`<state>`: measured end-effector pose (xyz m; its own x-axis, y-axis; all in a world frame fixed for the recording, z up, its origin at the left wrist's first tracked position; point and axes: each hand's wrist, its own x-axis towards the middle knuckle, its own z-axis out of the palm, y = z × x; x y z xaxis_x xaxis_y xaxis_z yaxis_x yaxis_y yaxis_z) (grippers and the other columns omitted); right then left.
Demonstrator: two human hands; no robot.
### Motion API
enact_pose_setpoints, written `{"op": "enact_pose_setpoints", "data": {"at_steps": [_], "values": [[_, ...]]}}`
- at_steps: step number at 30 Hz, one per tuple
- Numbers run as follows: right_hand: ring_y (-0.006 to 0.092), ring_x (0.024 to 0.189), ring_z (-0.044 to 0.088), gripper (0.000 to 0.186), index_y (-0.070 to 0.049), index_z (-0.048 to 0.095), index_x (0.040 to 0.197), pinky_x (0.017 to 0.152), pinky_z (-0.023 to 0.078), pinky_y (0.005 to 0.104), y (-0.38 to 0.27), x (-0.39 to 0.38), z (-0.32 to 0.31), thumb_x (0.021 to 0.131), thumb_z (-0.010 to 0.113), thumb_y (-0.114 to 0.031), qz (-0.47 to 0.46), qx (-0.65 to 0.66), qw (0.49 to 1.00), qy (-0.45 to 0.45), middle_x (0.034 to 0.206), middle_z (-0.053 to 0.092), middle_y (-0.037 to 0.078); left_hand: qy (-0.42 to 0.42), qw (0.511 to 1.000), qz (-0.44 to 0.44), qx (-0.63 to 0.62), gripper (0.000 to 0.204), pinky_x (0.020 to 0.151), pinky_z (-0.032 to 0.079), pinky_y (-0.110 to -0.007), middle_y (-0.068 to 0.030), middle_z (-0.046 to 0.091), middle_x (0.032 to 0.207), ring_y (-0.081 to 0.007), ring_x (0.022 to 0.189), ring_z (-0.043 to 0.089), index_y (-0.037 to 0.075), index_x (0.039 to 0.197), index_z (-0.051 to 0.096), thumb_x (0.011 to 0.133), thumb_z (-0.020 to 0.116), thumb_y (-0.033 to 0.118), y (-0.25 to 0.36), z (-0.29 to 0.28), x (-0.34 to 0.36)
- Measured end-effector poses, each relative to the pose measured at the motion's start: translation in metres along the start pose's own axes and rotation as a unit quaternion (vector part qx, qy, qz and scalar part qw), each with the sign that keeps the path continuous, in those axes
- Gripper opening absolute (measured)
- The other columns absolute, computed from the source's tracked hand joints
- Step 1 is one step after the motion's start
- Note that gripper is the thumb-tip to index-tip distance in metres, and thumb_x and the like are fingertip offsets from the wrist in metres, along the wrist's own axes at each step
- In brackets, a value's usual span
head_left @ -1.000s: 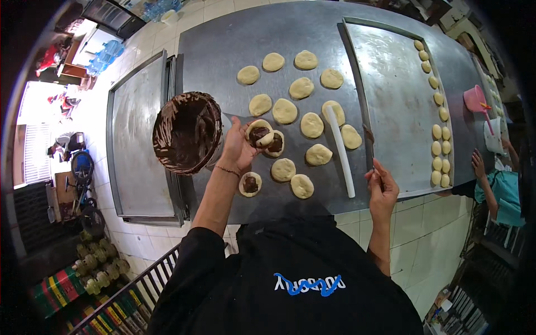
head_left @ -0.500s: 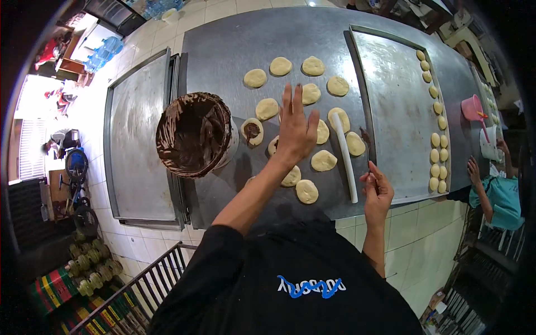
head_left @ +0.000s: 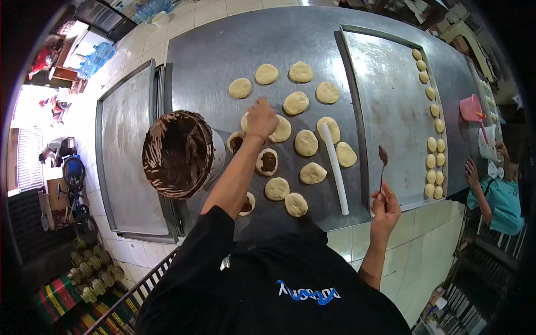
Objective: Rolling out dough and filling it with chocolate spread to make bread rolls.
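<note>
My left hand point(head_left: 262, 119) is over the left part of the dough rounds, its fingers curled down. It covers part of a pale dough round point(head_left: 281, 129), and what its fingertips hold, if anything, is hidden. Between the fingers of my right hand point(head_left: 384, 209) is a spoon point(head_left: 383, 167) with brown chocolate spread on its bowl, raised over the tray's near left corner. Several flattened dough rounds lie about the table; one with chocolate spread point(head_left: 268, 162) sits below my left wrist. A bucket point(head_left: 180, 153) smeared with the same spread stands left of my left forearm.
A white rolling rod point(head_left: 336, 173) lies between the rounds and a metal tray point(head_left: 385, 111) with small dough pieces along its right side. Another metal tray point(head_left: 128, 151) is at the left. Far right, a person point(head_left: 499, 204) in teal stands near a pink container point(head_left: 470, 107).
My left hand has moved left and down, and its spread fingers have curled. The spoon in my right hand has come up and away from the rolling rod. The whole view has shifted slightly.
</note>
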<state>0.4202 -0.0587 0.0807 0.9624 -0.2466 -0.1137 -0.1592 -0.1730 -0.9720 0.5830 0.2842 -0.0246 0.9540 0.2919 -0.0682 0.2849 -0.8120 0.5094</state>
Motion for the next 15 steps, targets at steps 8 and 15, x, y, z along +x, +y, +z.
{"op": "enact_pose_setpoints", "data": {"at_steps": [8,15], "values": [[0.0019,0.062,0.043,0.031,-0.005,0.060,0.123,0.053,0.033,0.0164,-0.066,0.045,0.093,0.093,0.051,-0.001,-0.102,0.070,0.986,-0.108,0.083,0.062,0.001,-0.122,0.968,0.211,0.055,0.012,0.073,0.041,-0.043,-0.0119,0.062,0.072,-0.0318,0.076,0.061,0.011,0.076,0.063,0.075,0.062,0.023,0.036,-0.051,-0.084],[0.0277,0.068,0.063,0.031,-0.001,0.066,0.107,0.063,0.051,0.0353,-0.175,0.000,0.289,0.079,0.053,-0.003,-0.318,-0.249,0.712,-0.573,0.080,0.066,0.019,-0.216,0.669,-0.210,-0.680,0.026,0.087,0.047,-0.040,-0.0172,0.059,0.109,-0.0278,0.103,0.058,0.000,0.104,0.058,0.092,0.055,0.024,-0.048,-0.175,-0.254]]}}
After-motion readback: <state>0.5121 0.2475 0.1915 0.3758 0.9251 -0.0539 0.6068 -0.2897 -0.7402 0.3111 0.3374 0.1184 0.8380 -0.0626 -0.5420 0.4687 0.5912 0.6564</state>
